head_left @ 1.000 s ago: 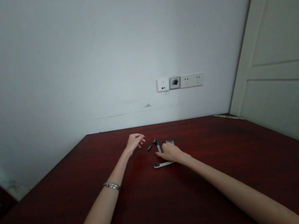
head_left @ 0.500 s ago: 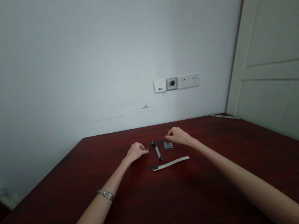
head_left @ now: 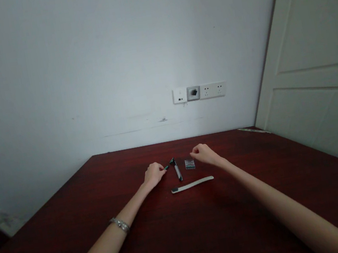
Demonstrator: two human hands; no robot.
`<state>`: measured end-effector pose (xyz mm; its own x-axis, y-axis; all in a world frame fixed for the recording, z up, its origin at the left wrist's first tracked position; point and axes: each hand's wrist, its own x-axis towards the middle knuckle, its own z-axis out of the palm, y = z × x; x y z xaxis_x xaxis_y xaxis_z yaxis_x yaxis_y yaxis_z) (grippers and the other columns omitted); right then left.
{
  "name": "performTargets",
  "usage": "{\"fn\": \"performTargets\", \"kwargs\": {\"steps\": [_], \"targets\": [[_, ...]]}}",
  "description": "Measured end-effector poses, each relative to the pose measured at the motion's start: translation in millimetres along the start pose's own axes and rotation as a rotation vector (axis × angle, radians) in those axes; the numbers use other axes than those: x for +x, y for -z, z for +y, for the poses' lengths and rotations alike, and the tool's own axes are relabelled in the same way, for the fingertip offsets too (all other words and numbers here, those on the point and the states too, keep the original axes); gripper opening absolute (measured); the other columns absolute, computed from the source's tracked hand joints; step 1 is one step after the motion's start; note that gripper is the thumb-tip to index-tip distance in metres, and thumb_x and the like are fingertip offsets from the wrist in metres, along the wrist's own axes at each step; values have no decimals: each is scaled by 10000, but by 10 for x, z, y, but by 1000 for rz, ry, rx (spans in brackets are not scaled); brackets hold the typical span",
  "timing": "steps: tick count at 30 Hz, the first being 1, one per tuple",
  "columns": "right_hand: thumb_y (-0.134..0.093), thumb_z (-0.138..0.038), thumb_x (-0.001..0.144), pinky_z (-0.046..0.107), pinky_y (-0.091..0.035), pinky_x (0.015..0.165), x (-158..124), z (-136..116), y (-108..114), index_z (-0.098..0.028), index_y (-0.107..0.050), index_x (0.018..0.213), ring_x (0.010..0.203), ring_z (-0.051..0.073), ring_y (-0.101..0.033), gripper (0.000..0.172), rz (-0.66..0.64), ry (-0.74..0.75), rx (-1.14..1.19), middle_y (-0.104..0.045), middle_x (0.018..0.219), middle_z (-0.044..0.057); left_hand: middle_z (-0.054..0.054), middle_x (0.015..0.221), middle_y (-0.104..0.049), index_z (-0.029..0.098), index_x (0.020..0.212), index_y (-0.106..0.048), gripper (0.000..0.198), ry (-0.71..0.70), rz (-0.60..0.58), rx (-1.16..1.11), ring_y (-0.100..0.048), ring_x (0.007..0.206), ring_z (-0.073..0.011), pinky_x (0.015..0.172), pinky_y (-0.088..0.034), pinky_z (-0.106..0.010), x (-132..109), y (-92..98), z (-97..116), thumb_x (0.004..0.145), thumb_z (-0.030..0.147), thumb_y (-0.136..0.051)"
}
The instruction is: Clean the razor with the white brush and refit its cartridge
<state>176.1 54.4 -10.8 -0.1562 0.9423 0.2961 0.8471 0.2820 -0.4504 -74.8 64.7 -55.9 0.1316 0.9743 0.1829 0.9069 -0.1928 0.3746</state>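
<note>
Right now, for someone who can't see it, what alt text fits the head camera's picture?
A person's left hand touches a small green piece at a reddish table. Nearby lie a razor, a clear case and a pale curved strip; the right hand is curled beside the case.

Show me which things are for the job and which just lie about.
Probably for the job:
small green piece at left hand
razor
clear case near right hand
long pale strip

Probably just there:
thin strip at far right of table
wall sockets

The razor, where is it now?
In the head view, the razor lies just right of the left hand, left of the clear case.
</note>
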Motion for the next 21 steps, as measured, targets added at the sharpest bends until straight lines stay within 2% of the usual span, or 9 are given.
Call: {"fn": "performTargets", "kwargs": {"steps": [5, 8, 13, 17, 21], "targets": [[-502, -279, 762, 218, -351, 557, -19, -7, 1, -138, -670, 616, 623, 155, -598, 263, 28, 15, 15, -657, 616, 68, -61, 891, -698, 227, 801, -730, 156, -21, -11, 3, -627, 863, -227, 692, -427, -275, -3, 30, 14, 752, 272, -588], [-505, -320, 786, 226, -373, 576, -19, -13, 8, -145, -693, 676, 647, 164, -608, 280, 70, 45, 37, -677, 663, 66, -68, 882, -689, 202, 792, -727, 156, -65, 41, -31, -622, 847, -213, 715, -429, -271, 21, 55, -27, 752, 263, -590], [-562, -307, 782, 251, -425, 706, -1, -2, 15, -165, -716, 816, 775, 178, -614, 213, 95, 244, 91, -699, 847, 67, -53, 869, -653, 174, 798, -710, 154, -315, 138, -92, -593, 763, -160, 669, -428, -238, 62, 141, -10, 768, 253, -582], [-605, -333, 781, 293, -421, 788, -29, -28, 19, -173, -703, 929, 842, 189, -593, 239, 49, 418, 75, -686, 897, 68, -37, 826, -625, 171, 802, -699, 137, -543, 165, -123, -562, 711, -128, 629, -407, -219, 30, 228, 168, 783, 245, -586], [-623, -327, 781, 304, -421, 802, -86, -66, 33, -190, -681, 998, 864, 182, -578, 263, 11, 491, 81, -670, 919, 65, -31, 827, -614, 170, 828, -686, 123, -652, 165, -144, -549, 687, -113, 621, -406, -214, -29, 259, 357, 790, 234, -589]]}}
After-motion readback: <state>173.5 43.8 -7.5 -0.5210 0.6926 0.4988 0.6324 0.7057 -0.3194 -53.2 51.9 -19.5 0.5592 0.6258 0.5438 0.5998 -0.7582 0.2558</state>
